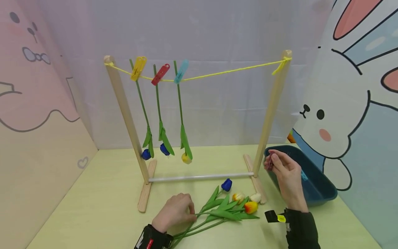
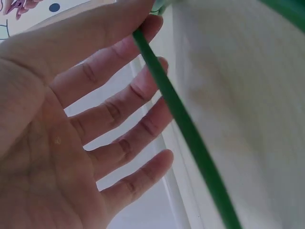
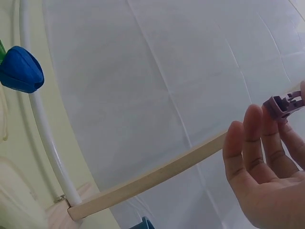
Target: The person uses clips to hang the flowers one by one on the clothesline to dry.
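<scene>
My left hand point(image 1: 174, 211) pinches the green stem of an artificial tulip point(image 2: 181, 117) between thumb and index finger, the other fingers spread in the left wrist view. This stem lies among several tulips on the table, with blue, white and yellow-orange blooms point(image 1: 251, 207); which bloom belongs to it I cannot tell. My right hand point(image 1: 289, 180) holds a purplish clothespin point(image 3: 281, 107) by its fingertips, above the near left rim of a dark teal basin point(image 1: 323, 199). Three tulips hang upside down from a yellow string point(image 1: 230, 71) by yellow, red point(image 1: 160, 74) and light blue clothespins.
Two wooden posts point(image 1: 270, 114) on flat wooden feet carry the string, and a white rod point(image 1: 202, 178) joins them low down. Something light blue point(image 1: 304, 175) lies in the basin. A pale sheet hangs behind, with cartoon-printed panels at both sides.
</scene>
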Tool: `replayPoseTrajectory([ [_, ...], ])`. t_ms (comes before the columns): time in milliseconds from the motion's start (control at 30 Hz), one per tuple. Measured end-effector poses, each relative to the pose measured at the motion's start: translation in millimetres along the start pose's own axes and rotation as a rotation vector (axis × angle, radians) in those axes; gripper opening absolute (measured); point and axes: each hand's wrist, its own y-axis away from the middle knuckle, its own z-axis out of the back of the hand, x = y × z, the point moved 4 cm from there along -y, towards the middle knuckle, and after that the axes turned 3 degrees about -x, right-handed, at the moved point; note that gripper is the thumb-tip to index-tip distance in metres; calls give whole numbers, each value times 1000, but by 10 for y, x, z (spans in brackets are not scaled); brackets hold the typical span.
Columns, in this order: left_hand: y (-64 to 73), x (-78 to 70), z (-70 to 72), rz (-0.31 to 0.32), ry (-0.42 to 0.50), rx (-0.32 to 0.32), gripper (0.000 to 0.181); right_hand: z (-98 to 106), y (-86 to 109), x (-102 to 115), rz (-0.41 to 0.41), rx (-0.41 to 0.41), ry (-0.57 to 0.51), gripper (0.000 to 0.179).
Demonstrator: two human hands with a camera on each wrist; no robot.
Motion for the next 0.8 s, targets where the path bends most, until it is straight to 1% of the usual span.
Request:
replayPoseTrajectory([
  [100, -12, 2, 38, -4, 4, -37, 15, 7, 0, 5, -3, -4, 5, 20],
  [367, 1, -20, 155, -80, -7, -150, 12, 21, 1, 14, 11, -13, -12, 20],
  [533, 5, -40, 221, -116, -32, -236, 10, 32, 5, 20, 22, -23, 4, 21],
  [600, 13, -51, 243, -123, -45, -267, 10, 38, 5, 21, 25, -27, 12, 21],
  [800, 35, -88, 288, -131, -58, -326, 10, 51, -1, 24, 21, -32, 17, 21],
])
